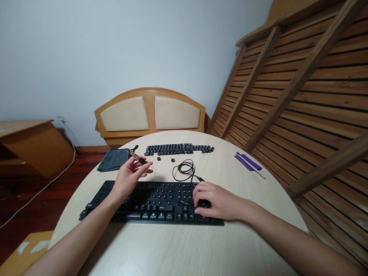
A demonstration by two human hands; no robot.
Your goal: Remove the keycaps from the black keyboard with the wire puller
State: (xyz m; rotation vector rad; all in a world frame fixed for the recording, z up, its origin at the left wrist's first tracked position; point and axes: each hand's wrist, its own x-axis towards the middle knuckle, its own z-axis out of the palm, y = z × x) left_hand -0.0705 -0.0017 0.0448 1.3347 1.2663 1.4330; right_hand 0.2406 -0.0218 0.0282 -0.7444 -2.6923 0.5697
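Observation:
A black keyboard [161, 222] lies across the near part of the round table, many of its keycaps off and small switches showing. Above its left half, my left hand [130, 174] is closed on a keycap puller [142, 161] with a black middle and thin wire loops pointing right. My right hand [214, 201] rests on the number pad at the keyboard's right end, fingers curled over it and thumb at the front; whether a loose keycap is under the fingers is hidden. Removed black keycaps [178, 148] stand in rows farther back, with two single keycaps [173, 160] in front.
A coiled black cable [185, 168] lies behind the keyboard. On the left is a dark grey pouch [113, 159]; on the right, purple strips [247, 161] beside a thin metal tool. Beyond the round table [178, 249] are a headboard [151, 111] and leaning wooden slats [301, 96].

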